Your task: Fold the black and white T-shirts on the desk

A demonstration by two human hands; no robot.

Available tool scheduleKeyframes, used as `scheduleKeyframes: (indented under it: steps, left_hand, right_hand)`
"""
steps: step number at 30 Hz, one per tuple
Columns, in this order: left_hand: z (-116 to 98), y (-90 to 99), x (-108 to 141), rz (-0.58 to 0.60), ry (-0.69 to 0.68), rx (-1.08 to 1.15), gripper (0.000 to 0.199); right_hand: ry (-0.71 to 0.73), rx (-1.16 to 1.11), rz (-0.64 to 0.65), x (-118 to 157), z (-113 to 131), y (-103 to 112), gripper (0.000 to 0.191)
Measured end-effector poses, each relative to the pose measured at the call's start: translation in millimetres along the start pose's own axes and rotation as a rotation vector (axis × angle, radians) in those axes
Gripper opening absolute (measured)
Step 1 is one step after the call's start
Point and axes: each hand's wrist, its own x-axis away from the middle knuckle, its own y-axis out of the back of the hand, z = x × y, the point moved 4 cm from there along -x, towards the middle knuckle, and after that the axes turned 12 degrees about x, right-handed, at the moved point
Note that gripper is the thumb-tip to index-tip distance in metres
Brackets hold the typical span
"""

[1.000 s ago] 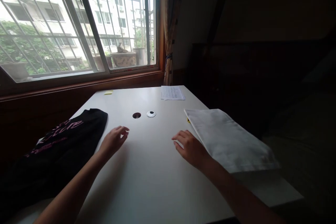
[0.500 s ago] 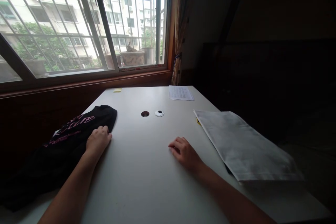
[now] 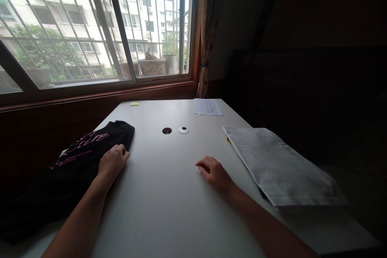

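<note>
My left hand (image 3: 112, 162) rests at the right edge of a black printed garment (image 3: 81, 157), its fingers curled in a loose fist. The fingertips are hidden under the knuckles; no cloth shows bunched in them. Pink lettering runs across the garment, which lies spread over the left side of the white table (image 3: 163, 197). Over the table's right half, my right hand (image 3: 214, 172) is loosely curled, thumb close to the forefinger, with nothing between them. Nearest to it on the right lies a flat light-grey cloth item (image 3: 281, 165), its kind unclear.
Papers (image 3: 208, 107) and a yellow note (image 3: 134, 103) lie at the far edge of the table. A round cable hole (image 3: 167, 131) sits beside a white round cover (image 3: 183, 130). Beyond stand a barred window (image 3: 90, 28) and a tied curtain (image 3: 204, 72).
My right hand has closed a little, its thumb nearer the fingers, and has shifted slightly right. My left hand has stayed nearly in place. The garment and grey cloth have not moved.
</note>
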Motion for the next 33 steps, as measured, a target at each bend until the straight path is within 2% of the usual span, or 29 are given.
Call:
scheduleKeyframes:
  steps: [11,28,33]
  left_hand:
    - [-6.5,3.4,0.5,-0.125,-0.080,0.110,0.021]
    - [-14.7,2.0,2.9,-0.197,-0.200,0.261,0.015]
    - [-18.6,8.0,3.2,-0.298,-0.282,0.408,0.015]
  right_hand:
    - [-0.009,-0.023,0.016,-1.0,0.3,1.6,0.019]
    - [-0.017,-0.042,0.029,-0.8,-3.3,-1.0,0.021]
    - [-0.017,-0.044,0.036,-1.4,-2.5,-0.3,0.021]
